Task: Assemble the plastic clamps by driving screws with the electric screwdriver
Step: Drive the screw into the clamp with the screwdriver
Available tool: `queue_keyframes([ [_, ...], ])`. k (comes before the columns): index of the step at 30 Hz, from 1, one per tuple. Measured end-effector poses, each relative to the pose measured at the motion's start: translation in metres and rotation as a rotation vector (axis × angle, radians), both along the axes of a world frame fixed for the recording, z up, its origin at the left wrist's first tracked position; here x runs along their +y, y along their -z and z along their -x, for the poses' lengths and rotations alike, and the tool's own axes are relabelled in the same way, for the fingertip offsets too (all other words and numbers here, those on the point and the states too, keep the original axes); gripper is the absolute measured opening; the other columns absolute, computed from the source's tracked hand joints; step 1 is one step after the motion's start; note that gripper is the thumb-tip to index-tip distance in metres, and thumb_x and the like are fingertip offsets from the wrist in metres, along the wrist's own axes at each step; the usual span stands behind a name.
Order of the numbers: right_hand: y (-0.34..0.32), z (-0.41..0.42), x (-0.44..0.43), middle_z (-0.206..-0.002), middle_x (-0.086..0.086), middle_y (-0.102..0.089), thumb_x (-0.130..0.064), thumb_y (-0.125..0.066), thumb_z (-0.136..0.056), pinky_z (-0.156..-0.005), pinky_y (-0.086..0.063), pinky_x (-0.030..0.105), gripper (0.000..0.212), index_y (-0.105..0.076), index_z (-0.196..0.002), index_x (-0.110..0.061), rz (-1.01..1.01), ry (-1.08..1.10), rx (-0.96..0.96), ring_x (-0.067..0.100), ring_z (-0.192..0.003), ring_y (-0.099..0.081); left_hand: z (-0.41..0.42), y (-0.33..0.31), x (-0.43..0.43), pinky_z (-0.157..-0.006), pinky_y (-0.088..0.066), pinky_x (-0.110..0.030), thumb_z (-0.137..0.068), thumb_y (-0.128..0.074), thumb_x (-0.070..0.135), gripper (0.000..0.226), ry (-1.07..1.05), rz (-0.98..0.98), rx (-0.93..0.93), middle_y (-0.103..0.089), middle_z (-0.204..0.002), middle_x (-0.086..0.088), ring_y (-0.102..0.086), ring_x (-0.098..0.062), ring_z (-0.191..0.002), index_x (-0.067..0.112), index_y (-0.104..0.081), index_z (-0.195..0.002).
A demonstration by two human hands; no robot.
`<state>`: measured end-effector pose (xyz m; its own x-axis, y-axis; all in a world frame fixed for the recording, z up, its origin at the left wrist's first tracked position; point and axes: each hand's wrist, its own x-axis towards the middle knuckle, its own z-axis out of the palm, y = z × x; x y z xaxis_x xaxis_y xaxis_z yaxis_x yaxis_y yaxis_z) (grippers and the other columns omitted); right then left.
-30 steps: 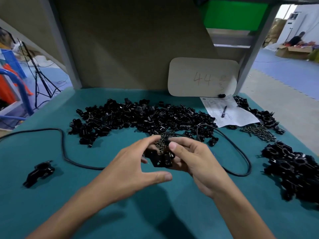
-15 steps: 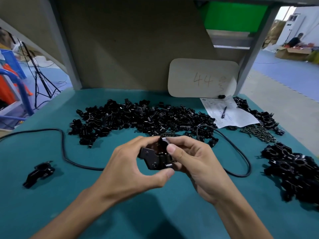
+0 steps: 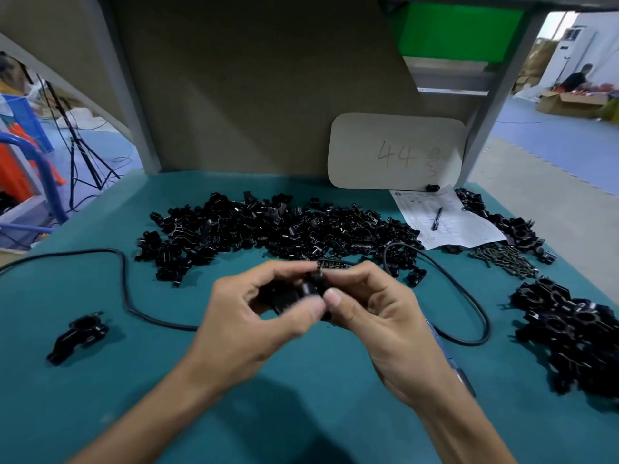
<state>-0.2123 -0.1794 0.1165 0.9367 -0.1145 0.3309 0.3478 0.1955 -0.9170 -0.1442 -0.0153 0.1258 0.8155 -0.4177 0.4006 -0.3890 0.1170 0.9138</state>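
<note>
Both hands meet over the middle of the teal table (image 3: 301, 413). My left hand (image 3: 254, 326) and my right hand (image 3: 375, 316) pinch a black plastic clamp (image 3: 301, 293) between fingertips and thumbs; the clamp is blurred and mostly hidden by the fingers. A wide heap of loose black clamp parts (image 3: 274, 229) lies just beyond the hands. Dark screws (image 3: 505, 259) lie in a small pile at the right. A bluish tool (image 3: 449, 356), possibly the screwdriver, shows only partly behind my right wrist.
A black cable (image 3: 124, 289) loops across the table on both sides of the hands. One assembled clamp (image 3: 78, 334) lies alone at the left. Finished clamps (image 3: 576, 333) are piled at the right edge. A paper sheet with a pen (image 3: 438, 219) and a card marked 44 (image 3: 395, 152) sit at the back right.
The hands have closed tighter around the clamp and turned it; less of it shows than half a second ago. Both hands stayed in about the same place above the table.
</note>
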Motion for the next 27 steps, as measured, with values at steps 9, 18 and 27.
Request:
queue_keyframes([
  [9,-0.003,0.003,0.003,-0.1,0.002,-0.077,-0.02,-0.072,-0.087,-0.078,-0.055,0.019,0.019,-0.071,-0.104,-0.013,0.1,0.099,-0.085,0.01,-0.091,-0.073,-0.003,-0.007,0.003,-0.079,-0.061,-0.033,-0.069,-0.084,0.051,0.039,-0.005,-0.06,0.026,-0.077,-0.097,0.0,-0.074,-0.021,-0.088,0.034,-0.075,-0.103],
  [18,0.048,-0.026,-0.034,-0.112,-0.005,-0.074,-0.019,-0.073,-0.095,-0.093,-0.056,0.028,0.018,-0.069,-0.112,-0.026,0.395,0.176,0.217,0.018,-0.11,-0.069,-0.027,0.005,0.004,-0.074,-0.058,-0.022,-0.058,-0.091,0.027,0.034,-0.03,0.013,0.349,-0.077,-0.087,-0.012,-0.071,-0.02,-0.079,0.017,-0.079,-0.088],
  [27,0.102,-0.09,-0.085,-0.141,0.009,-0.048,-0.028,-0.049,-0.106,-0.108,-0.038,0.038,0.039,-0.055,-0.144,-0.022,1.431,0.285,0.58,0.031,-0.129,-0.047,-0.045,0.014,0.014,-0.072,-0.059,-0.026,-0.067,-0.082,0.038,0.038,-0.012,0.025,0.464,-0.071,-0.099,-0.022,-0.067,-0.024,-0.09,0.015,-0.075,-0.095],
])
